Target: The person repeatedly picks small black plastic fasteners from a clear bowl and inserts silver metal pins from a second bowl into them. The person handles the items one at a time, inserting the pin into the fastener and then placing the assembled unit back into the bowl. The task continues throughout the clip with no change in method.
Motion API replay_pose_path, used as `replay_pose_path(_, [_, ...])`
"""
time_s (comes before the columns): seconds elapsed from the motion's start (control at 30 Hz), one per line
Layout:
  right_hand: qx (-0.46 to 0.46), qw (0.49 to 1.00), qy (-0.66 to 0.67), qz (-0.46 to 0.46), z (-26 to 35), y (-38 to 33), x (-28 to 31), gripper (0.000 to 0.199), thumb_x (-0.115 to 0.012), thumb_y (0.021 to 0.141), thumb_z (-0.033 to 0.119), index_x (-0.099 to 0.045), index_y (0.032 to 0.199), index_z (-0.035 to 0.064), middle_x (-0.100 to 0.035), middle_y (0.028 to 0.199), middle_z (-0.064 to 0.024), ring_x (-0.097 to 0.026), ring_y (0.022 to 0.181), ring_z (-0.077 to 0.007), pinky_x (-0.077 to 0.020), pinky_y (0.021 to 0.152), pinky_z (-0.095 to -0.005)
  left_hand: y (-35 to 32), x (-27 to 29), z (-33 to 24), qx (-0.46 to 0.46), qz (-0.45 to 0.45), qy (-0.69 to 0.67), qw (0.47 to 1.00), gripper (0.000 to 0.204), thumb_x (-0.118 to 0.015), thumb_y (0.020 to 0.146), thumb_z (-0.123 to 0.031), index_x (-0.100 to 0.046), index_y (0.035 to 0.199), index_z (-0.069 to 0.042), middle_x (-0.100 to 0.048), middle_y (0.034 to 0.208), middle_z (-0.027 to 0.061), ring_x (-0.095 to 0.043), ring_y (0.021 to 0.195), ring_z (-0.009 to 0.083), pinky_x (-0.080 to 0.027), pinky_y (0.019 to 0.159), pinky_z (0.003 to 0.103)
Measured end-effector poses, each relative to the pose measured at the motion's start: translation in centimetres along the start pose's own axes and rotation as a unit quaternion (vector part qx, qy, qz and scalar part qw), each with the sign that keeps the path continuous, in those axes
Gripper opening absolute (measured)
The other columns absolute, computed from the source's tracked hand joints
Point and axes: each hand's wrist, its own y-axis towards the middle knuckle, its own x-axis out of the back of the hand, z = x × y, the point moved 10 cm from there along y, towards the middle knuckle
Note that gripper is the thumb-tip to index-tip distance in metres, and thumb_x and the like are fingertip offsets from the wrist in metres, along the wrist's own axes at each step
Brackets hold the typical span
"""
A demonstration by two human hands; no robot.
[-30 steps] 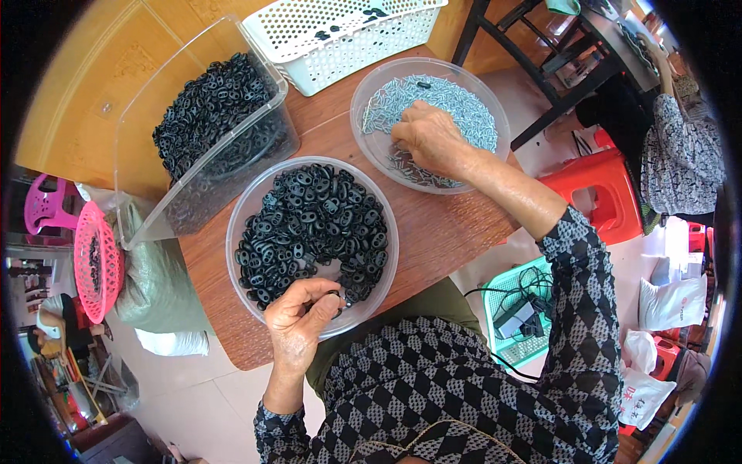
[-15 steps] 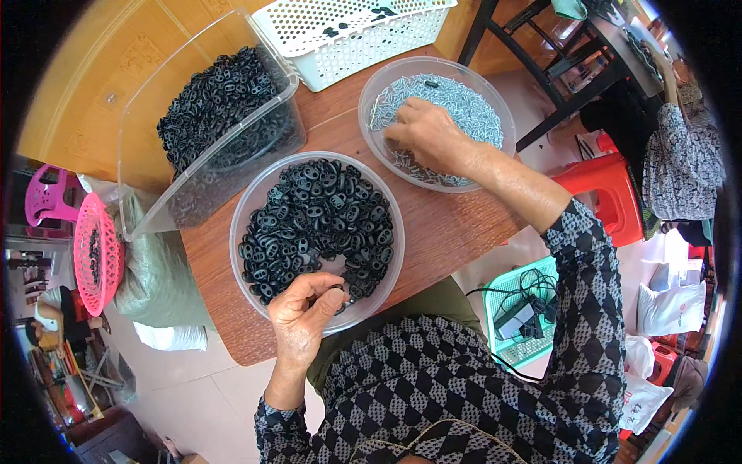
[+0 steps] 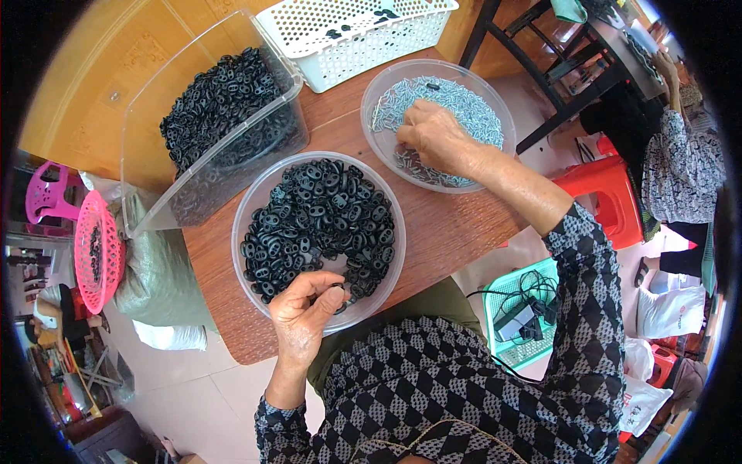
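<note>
My left hand (image 3: pixel 300 309) is closed in a pinch at the near rim of a clear round tub (image 3: pixel 239 232). Between its thumb and forefinger sits a small black plastic piece (image 3: pixel 342 288), partly covered by the fingers. Many black two-holed oval pieces (image 3: pixel 325 201) fill that tub, with a bare patch of its bottom near my fingertips. My right hand (image 3: pixel 437 138) reaches into a second clear tub (image 3: pixel 363 127) of small silver metal pins or screws (image 3: pixel 471 108). Its fingers are bent together and point down; what they hold is hidden. One black piece (image 3: pixel 433 87) lies on the silver parts.
A clear box (image 3: pixel 209 172) heaped with black pieces stands far left, beside a white perforated basket (image 3: pixel 371 58). All rest on a wooden table (image 3: pixel 440 232). A green basket with cables (image 3: pixel 522 348) and a red stool (image 3: pixel 599 193) are at right. Another person (image 3: pixel 684 166) sits beyond.
My right hand has shifted slightly right within the tub of silver parts, fingers drawn closer together. My left hand keeps its pinch in place.
</note>
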Motion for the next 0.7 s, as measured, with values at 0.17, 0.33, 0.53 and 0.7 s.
replay_pose_path(0.17, [0.014,0.999,-0.024,0.020,0.7,0.4,0.1,0.009,-0.063,0.064,0.003,-0.062,0.073,0.0036,-0.057,0.077,-0.0131,-0.054,0.083,-0.0304,-0.0456,0.072,-0.0412,0.1,0.0,0.1,-0.002,-0.002,-0.006,1.000,0.011,-0.063,0.082,0.003,-0.062,0.093,0.003,-0.064,0.080,0.0050,-0.059,0.072,0.0086,-0.047,0.066,0.019])
replay_pose_path(0.33, [-0.032,0.997,0.063,-0.025,-0.9,-0.1,0.9,0.009,-0.063,0.063,0.001,-0.061,0.072,0.0038,-0.056,0.073,-0.0114,-0.054,0.080,-0.0295,-0.0452,0.068,-0.0405,0.1,0.0,0.1,-0.009,0.002,-0.009,1.000,0.012,-0.063,0.082,0.003,-0.062,0.093,0.003,-0.064,0.079,0.0046,-0.059,0.071,0.0085,-0.047,0.065,0.019])
replay_pose_path(0.53, [-0.023,0.999,0.044,-0.015,-0.6,-0.7,0.7,0.009,-0.062,0.064,-0.001,-0.062,0.071,0.0039,-0.056,0.072,-0.0113,-0.054,0.078,-0.0293,-0.0457,0.066,-0.0403,0.2,0.1,-0.1,-0.023,-0.009,-0.002,1.000,0.013,-0.065,0.081,-0.002,-0.061,0.091,0.004,-0.065,0.077,0.0084,-0.061,0.068,0.0123,-0.050,0.061,0.022])
replay_pose_path(0.7, [-0.031,0.999,0.042,-0.003,-0.6,-0.8,0.6,0.008,-0.062,0.063,-0.001,-0.062,0.070,0.0039,-0.057,0.072,-0.0120,-0.055,0.079,-0.0299,-0.0459,0.067,-0.0405,0.2,0.1,0.2,-0.018,0.001,-0.004,1.000,0.012,-0.063,0.082,0.003,-0.062,0.093,0.004,-0.064,0.079,0.0045,-0.059,0.071,0.0081,-0.047,0.063,0.018])
